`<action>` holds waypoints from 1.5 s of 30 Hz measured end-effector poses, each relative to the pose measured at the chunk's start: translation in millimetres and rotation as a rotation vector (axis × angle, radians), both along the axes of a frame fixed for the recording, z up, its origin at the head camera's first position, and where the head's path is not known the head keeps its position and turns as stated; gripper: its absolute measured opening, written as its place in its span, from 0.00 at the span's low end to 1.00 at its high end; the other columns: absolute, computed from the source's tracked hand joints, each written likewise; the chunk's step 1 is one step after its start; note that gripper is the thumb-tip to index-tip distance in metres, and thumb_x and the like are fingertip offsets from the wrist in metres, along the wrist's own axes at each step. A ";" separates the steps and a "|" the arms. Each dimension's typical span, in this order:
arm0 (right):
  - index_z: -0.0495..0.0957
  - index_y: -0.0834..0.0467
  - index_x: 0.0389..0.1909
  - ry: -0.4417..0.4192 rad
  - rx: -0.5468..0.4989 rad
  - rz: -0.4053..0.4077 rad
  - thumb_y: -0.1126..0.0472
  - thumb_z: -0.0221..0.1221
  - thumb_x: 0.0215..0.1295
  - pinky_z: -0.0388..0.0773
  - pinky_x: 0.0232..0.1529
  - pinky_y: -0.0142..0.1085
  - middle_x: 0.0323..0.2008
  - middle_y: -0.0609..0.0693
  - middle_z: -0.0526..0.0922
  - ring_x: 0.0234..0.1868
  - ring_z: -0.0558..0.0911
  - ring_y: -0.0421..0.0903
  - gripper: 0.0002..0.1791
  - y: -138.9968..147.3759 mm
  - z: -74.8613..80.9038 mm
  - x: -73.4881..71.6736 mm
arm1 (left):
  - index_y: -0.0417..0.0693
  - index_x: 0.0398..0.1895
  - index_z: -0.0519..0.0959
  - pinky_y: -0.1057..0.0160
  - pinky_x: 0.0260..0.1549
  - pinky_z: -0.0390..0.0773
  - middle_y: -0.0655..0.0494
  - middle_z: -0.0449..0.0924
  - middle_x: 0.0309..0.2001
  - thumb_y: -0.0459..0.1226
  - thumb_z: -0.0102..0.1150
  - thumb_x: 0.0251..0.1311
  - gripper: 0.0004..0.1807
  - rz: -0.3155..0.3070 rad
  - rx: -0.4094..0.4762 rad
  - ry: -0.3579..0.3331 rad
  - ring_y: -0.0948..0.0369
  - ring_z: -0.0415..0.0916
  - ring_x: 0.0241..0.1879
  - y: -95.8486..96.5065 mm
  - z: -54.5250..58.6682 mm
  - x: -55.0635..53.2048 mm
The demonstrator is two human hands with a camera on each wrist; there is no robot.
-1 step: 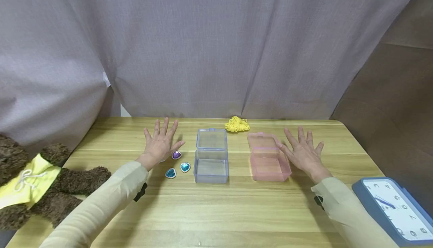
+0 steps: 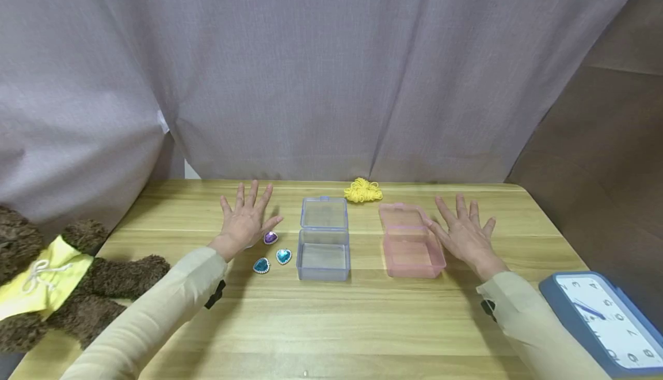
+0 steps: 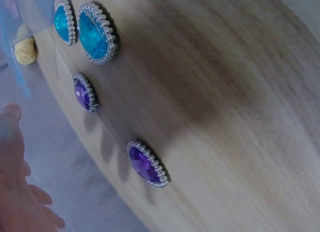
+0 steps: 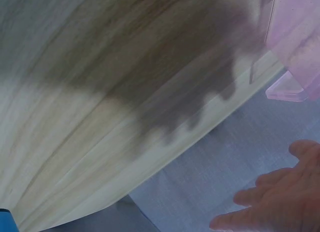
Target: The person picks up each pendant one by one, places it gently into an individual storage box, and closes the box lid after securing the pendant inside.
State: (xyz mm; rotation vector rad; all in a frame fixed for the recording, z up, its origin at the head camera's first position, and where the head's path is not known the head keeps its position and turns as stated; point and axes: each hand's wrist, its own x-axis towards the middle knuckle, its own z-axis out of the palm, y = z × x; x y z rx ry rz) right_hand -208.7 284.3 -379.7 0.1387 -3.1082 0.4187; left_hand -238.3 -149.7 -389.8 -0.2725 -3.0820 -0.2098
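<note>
My left hand (image 2: 242, 227) hovers with spread fingers over the left part of the table, holding nothing. Beside its thumb lies a purple heart-shaped gem (image 2: 270, 237) with a silver beaded rim. Two blue heart gems, one on the left (image 2: 261, 265) and one on the right (image 2: 283, 256), lie nearer the front. The left wrist view also reveals a second purple gem (image 3: 145, 164), mostly hidden under the hand in the head view. My right hand (image 2: 466, 239), fingers spread and nothing held, is at the right side of a pink clear box (image 2: 414, 265), its thumb overlapping the box.
A bluish clear box (image 2: 323, 270) stands mid-table; both boxes have their lids folded back. Yellow cord (image 2: 363, 190) lies bundled at the back edge. A brown plush toy (image 2: 124, 276) in yellow clothing is at left, a blue clock (image 2: 601, 316) at right. A grey curtain (image 2: 311, 80) hangs behind.
</note>
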 end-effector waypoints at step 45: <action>0.47 0.75 0.68 -0.261 -0.758 0.387 0.66 0.63 0.58 0.71 0.53 0.20 0.66 0.76 0.52 0.63 0.60 0.72 0.44 28.4 -26.5 22.5 | 0.38 0.35 0.75 0.66 0.24 0.74 0.48 0.81 0.29 0.33 0.65 0.53 0.11 0.082 0.600 -0.075 0.60 0.75 0.26 -53.9 -1.8 28.5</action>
